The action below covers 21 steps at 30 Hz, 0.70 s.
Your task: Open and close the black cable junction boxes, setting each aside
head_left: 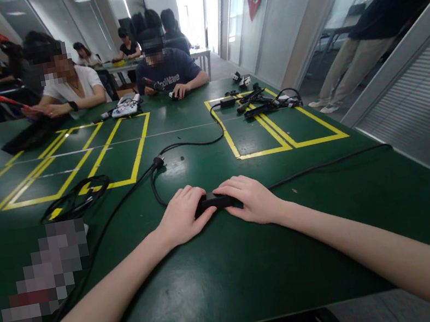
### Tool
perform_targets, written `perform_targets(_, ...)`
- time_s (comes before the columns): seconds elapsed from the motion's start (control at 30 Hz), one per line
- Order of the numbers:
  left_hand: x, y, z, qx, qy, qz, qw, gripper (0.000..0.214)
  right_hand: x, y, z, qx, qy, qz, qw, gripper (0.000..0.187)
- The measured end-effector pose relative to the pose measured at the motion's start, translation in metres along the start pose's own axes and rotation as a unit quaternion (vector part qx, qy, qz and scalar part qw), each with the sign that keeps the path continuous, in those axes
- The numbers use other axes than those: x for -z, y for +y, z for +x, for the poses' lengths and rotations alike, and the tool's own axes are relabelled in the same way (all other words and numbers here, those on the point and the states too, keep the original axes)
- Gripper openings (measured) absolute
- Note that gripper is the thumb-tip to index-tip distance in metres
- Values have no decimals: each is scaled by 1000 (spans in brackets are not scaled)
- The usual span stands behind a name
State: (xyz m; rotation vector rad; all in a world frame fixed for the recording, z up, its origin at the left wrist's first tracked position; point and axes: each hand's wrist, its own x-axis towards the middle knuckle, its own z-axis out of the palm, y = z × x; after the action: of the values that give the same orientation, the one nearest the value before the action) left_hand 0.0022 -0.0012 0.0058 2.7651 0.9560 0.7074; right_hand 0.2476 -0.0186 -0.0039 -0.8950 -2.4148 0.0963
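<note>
A black power adapter (217, 200) lies on the green table in front of me, its long side running left to right. My left hand (184, 214) is closed around its left end, thumb on the near side and fingers over the far side. On the right end, my right hand (250, 199) grips it the same way. A black cord (327, 163) runs off to the right from beside my right hand. Beyond my left hand, another cord curves up toward a black plug (158, 163). Both ends of the adapter are hidden under my fingers.
Yellow tape (140, 149) marks boxes on the table. A coiled black cable (76, 202) and a blurred-out object (47, 274) lie at left. Black adapters and cables (257, 103) are heaped at back right. Two people sit across the table; another person stands at right.
</note>
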Motion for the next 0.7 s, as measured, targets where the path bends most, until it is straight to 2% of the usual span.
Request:
perform_targets(0.23, 1, 1, 0, -49, -6, 75, 996, 32, 2, 1, 0, 17, -10, -20, 1000, 30)
perform_targets(0.37, 3, 0, 1, -66, 2, 84, 994, 34, 3, 1, 0, 27, -12, -53, 998, 32)
perform_targets(0.57, 3, 0, 2, -56, -2, 70, 996, 33, 4, 0, -1, 30, -12, -58, 998, 33)
perform_targets(0.7, 3, 1, 1, -38, 18, 45, 998, 40, 5, 0, -2, 48, 0, -68, 997, 35)
